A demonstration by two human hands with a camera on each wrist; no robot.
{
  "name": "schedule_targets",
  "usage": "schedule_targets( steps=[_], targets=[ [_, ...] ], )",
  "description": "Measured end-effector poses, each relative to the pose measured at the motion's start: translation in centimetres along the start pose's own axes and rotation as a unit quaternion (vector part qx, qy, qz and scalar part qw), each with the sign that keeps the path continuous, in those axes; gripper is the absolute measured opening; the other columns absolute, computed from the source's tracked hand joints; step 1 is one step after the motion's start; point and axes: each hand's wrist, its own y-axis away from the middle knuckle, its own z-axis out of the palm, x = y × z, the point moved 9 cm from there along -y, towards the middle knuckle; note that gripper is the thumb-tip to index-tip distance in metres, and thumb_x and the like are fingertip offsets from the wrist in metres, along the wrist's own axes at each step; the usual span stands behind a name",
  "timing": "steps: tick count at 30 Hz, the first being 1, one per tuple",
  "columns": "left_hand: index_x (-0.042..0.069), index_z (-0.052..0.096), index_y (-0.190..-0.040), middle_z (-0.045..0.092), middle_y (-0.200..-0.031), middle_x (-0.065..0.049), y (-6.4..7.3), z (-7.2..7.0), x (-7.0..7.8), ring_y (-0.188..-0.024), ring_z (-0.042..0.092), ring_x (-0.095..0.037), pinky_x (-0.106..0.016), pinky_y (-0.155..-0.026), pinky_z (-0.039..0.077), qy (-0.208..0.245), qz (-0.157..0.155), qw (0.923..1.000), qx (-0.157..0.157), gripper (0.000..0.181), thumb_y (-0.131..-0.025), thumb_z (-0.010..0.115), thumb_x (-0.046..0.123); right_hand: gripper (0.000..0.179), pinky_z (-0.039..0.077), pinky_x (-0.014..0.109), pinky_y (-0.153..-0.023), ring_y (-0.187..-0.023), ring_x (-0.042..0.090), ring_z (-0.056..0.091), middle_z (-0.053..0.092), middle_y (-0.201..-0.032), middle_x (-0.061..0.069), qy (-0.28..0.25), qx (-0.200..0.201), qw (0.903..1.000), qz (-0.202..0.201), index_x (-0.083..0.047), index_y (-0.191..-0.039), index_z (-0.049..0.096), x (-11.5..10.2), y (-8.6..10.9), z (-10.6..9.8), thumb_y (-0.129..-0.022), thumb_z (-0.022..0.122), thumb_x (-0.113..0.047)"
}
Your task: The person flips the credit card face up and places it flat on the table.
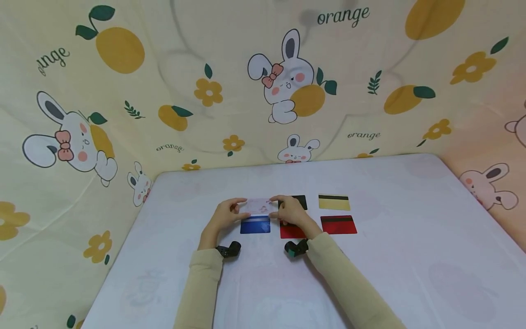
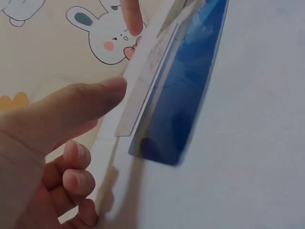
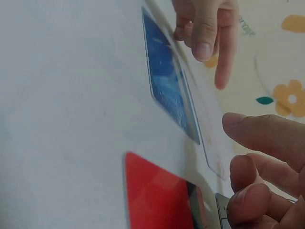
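A pale pinkish-white card (image 1: pixel 258 206) with a faint pattern lies flat on the white table, just behind a blue card (image 1: pixel 255 225). By its left end is my left hand (image 1: pixel 224 214), thumb and forefinger spread towards the corners. My right hand (image 1: pixel 292 214) stands at the other end in a like pose, partly covering a black card (image 1: pixel 302 200) and a red card (image 1: pixel 292 232). In the wrist views, the left thumb (image 2: pixel 107 93) and a right-hand finger (image 3: pixel 248 129) appear raised a little off the pale card. The other fingers curl loosely around nothing.
To the right lie a gold card (image 1: pixel 334 203) with a dark stripe and another red card (image 1: pixel 339 225) in front of it. A patterned cloth wall (image 1: pixel 242 119) rises behind the white table (image 1: pixel 394 274). Each wrist wears a small black device (image 1: pixel 232 249).
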Motion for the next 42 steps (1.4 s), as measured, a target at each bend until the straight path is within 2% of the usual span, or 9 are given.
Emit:
schedule_targets(
  steps=[5, 9, 13, 18, 22, 25, 31, 36, 42],
  targets=[
    [0.008, 0.061, -0.128, 0.045, -0.076, 0.001, 1.0, -0.2, 0.0, -0.073, 0.043, -0.013, -0.026, -0.070, 0.035, 0.002, 0.003, 1.0000, 0.003, 0.053, -0.080, 0.078, 0.023, 0.057, 0.032, 0.021, -0.045, -0.040, 0.010, 0.046, 0.045, -0.052, -0.002, -0.020, 0.001, 0.9997, -0.014, -0.014, -0.132, 0.058, -0.3, 0.8, 0.4, -0.080, 0.078, -0.020],
    [0.008, 0.062, -0.127, 0.046, -0.076, 0.000, 1.7, -0.4, -0.2, -0.072, 0.042, -0.013, -0.026, -0.070, 0.035, 0.007, 0.000, 1.0000, 0.002, 0.053, -0.079, 0.079, 0.020, 0.057, 0.029, 0.021, -0.046, -0.042, 0.010, 0.042, 0.043, -0.055, -0.002, -0.019, 0.001, 0.9998, -0.009, -0.014, -0.131, 0.059, -0.3, 1.5, 0.9, -0.078, 0.080, -0.020],
    [0.008, 0.062, -0.127, 0.045, -0.076, 0.000, 2.3, -0.3, -0.7, -0.072, 0.042, -0.012, -0.026, -0.069, 0.034, 0.022, -0.016, 0.9996, -0.009, 0.054, -0.077, 0.080, 0.020, 0.056, 0.028, 0.022, -0.050, -0.049, 0.011, 0.039, 0.042, -0.059, -0.001, -0.006, 0.005, 1.0000, 0.000, -0.016, -0.130, 0.061, -0.2, 2.0, 1.2, -0.077, 0.080, -0.022],
    [0.009, 0.063, -0.126, 0.047, -0.077, 0.000, 2.8, 0.0, -1.2, -0.071, 0.042, -0.012, -0.024, -0.066, 0.034, 0.036, -0.026, 0.9986, -0.028, 0.056, -0.075, 0.082, 0.018, 0.056, 0.027, 0.022, -0.048, -0.048, 0.012, 0.039, 0.042, -0.059, -0.001, -0.020, -0.008, 0.9998, 0.006, -0.016, -0.129, 0.061, -0.3, 2.5, 1.6, -0.077, 0.081, -0.021],
    [0.008, 0.063, -0.126, 0.048, -0.080, -0.001, 3.1, 0.3, -1.2, -0.069, 0.040, -0.011, -0.022, -0.064, 0.033, 0.038, -0.014, 0.9980, -0.049, 0.056, -0.074, 0.083, 0.018, 0.058, 0.028, 0.020, -0.043, -0.042, 0.009, 0.039, 0.044, -0.054, -0.002, -0.037, -0.020, 0.9991, 0.001, -0.012, -0.130, 0.060, -0.2, 2.8, 2.0, -0.077, 0.080, -0.018],
    [0.006, 0.063, -0.126, 0.048, -0.082, -0.003, 3.4, 0.4, -1.0, -0.068, 0.039, -0.011, -0.020, -0.063, 0.031, 0.036, 0.009, 0.9973, -0.063, 0.057, -0.074, 0.083, 0.018, 0.058, 0.029, 0.020, -0.041, -0.037, 0.009, 0.040, 0.045, -0.051, -0.003, -0.047, -0.025, 0.9986, 0.000, -0.011, -0.131, 0.059, 0.0, 3.0, 2.2, -0.077, 0.080, -0.016],
    [0.006, 0.062, -0.127, 0.046, -0.084, -0.003, 3.6, 0.3, -0.8, -0.071, 0.037, -0.011, -0.020, -0.064, 0.030, 0.016, 0.043, 0.9963, -0.072, 0.061, -0.072, 0.084, 0.019, 0.056, 0.029, 0.019, -0.042, -0.039, 0.007, 0.039, 0.045, -0.054, -0.003, -0.055, -0.025, 0.9982, -0.007, -0.011, -0.130, 0.059, -0.3, 3.2, 2.2, -0.078, 0.078, -0.014],
    [0.009, 0.062, -0.128, 0.045, -0.084, 0.000, 3.3, 0.3, -0.9, -0.075, 0.038, -0.012, -0.022, -0.066, 0.031, -0.013, 0.048, 0.9963, -0.069, 0.063, -0.071, 0.086, 0.022, 0.056, 0.031, 0.019, -0.043, -0.041, 0.008, 0.040, 0.046, -0.056, -0.003, -0.049, -0.024, 0.9985, -0.004, -0.009, -0.130, 0.059, -0.7, 3.4, 2.0, -0.078, 0.078, -0.013],
    [0.008, 0.065, -0.124, 0.045, -0.084, -0.001, 3.3, 0.3, -0.8, -0.079, 0.039, -0.014, -0.024, -0.068, 0.031, -0.016, 0.040, 0.9970, -0.065, 0.060, -0.069, 0.086, 0.020, 0.058, 0.031, 0.019, -0.043, -0.040, 0.009, 0.040, 0.046, -0.054, -0.002, -0.038, -0.025, 0.9989, 0.011, -0.012, -0.130, 0.060, -0.3, 3.1, 2.2, -0.076, 0.081, -0.013]
  ],
)
